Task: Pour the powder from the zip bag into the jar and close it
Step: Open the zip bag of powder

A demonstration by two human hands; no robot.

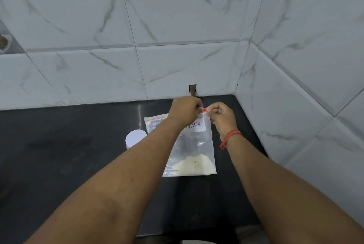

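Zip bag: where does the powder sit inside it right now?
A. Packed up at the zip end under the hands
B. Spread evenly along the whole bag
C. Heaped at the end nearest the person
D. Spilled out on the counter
C: the pale powder lies heaped in the near end of the zip bag, while the left hand and right hand pinch the far, zip end.

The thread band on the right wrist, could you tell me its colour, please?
Orange-red thread band, seen in the head view.
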